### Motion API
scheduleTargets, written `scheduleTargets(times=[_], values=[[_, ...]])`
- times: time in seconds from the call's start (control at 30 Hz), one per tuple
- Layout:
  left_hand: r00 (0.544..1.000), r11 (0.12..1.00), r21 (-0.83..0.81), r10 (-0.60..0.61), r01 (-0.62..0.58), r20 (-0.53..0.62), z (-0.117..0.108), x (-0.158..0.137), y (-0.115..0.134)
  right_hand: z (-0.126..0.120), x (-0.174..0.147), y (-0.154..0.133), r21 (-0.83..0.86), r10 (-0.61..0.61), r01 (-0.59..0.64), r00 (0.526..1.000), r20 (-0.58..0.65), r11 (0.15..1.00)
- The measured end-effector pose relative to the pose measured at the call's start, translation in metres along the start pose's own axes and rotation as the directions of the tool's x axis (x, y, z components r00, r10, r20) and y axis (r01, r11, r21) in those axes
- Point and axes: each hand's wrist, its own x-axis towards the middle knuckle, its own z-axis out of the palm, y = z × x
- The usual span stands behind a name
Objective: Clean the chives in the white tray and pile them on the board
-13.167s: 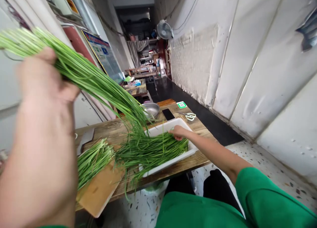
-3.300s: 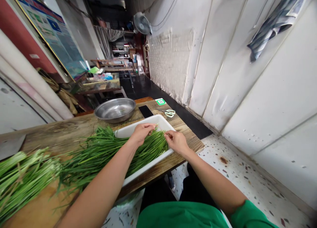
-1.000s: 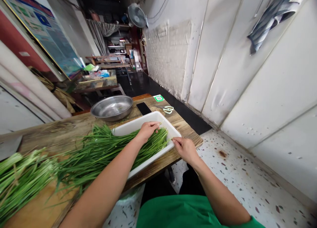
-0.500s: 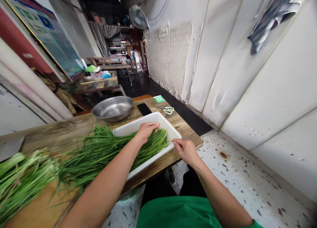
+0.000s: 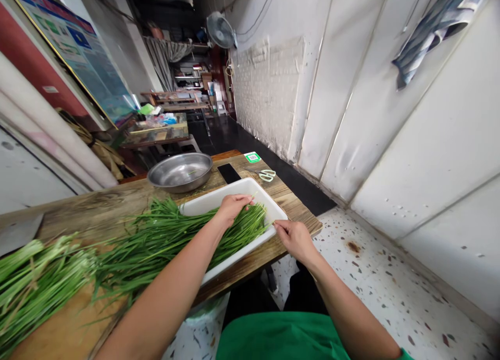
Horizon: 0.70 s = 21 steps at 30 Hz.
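Observation:
A long bundle of garlic chives [image 5: 156, 256] lies in and across a white plastic tray [image 5: 269, 193], its leaves spilling over the tray's left end. Above the stem ends, my left hand [image 5: 234, 208] is closed in a pinch, with the pale tip of a chive stalk poking out past its fingers. Beside the tray's right rim, my right hand [image 5: 294, 237] has thumb and forefinger pressed together. Something thin and yellowish shows at those fingertips, too small to name.
Paler green stalks [image 5: 42, 276] are heaped on a wooden board [image 5: 50, 323] at the left. Behind the tray are a steel basin [image 5: 179, 172], a black phone [image 5: 228, 173], scissors [image 5: 267, 175] and a green code card [image 5: 252, 157]. A metal blade [image 5: 21, 235] lies at the table's left.
The whole view has shifted slightly. Both hands keep the same pinched poses over the tray, and nothing has been let go.

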Motion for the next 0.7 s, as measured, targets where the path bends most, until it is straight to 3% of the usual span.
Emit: scheduleTargets(times=[0.7], values=[[0.996,0.979,0.183,0.089,-0.091,0.023,-0.007,-0.009,0.015,0.009,0.006,-0.006,0.044,0.036,-0.033,0.997,-0.066,0.998]])
